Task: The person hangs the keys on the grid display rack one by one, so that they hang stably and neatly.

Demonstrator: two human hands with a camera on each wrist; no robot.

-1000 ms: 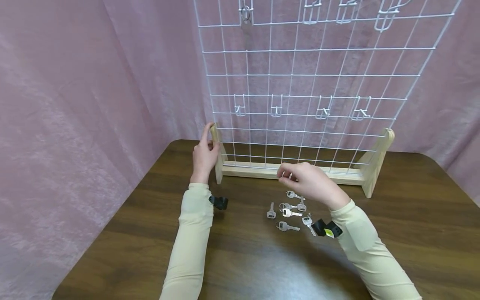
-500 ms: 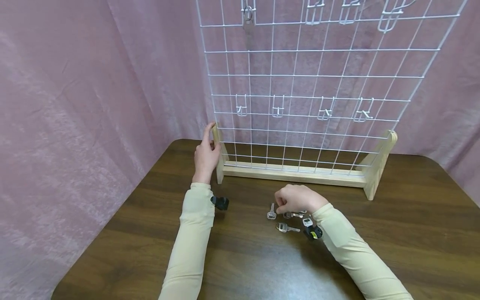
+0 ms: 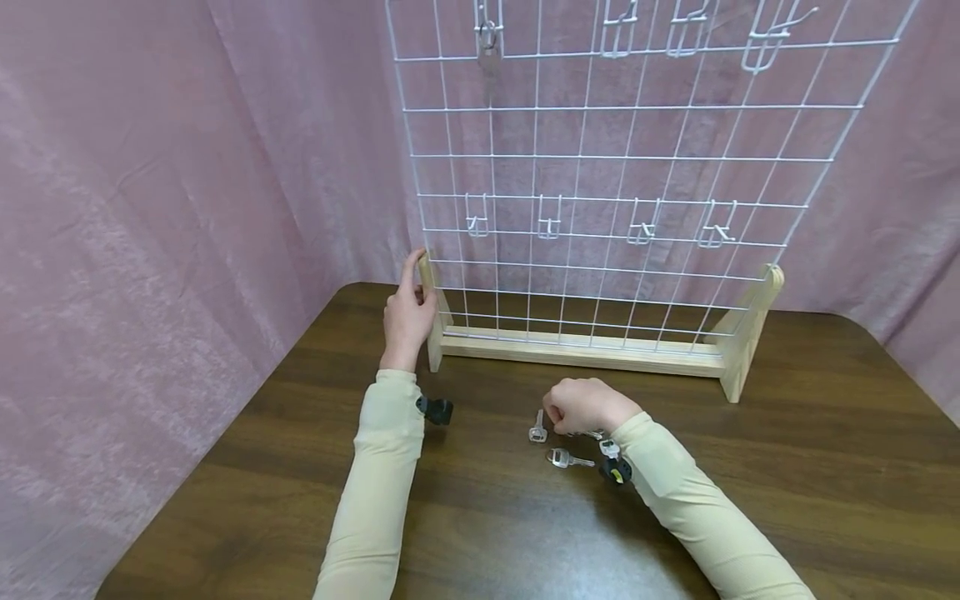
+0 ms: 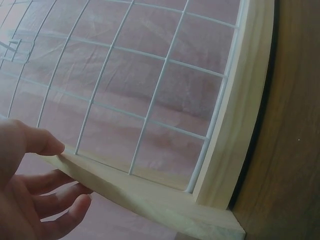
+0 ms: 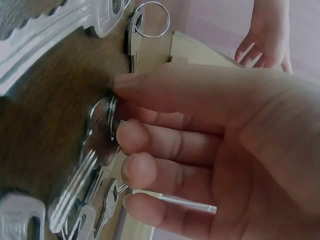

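My left hand [image 3: 408,319] grips the top of the left wooden upright [image 4: 145,200] of a white wire grid stand, fingers on both sides of the wood. My right hand [image 3: 583,406] is low over a cluster of silver keys on the table. In the right wrist view its thumb and index fingertip pinch the ring of one key [image 5: 102,125], which lies close to the tabletop. Other keys, such as a key left of the hand [image 3: 537,431] and a key in front [image 3: 567,458], lie flat. My right hand hides part of the cluster in the head view.
The white wire grid [image 3: 555,156] rises from a wooden base [image 3: 577,353] on the brown table [image 3: 480,517]. Several white hooks hang in two rows, including a lower hook [image 3: 549,227]. A key [image 3: 489,58] hangs on the upper left hook. Pink curtains [image 3: 225,208] surround the table.
My right hand has come down from in front of the grid base to the keys, moving slightly left, and closed on one. The left hand has stayed on the upright.
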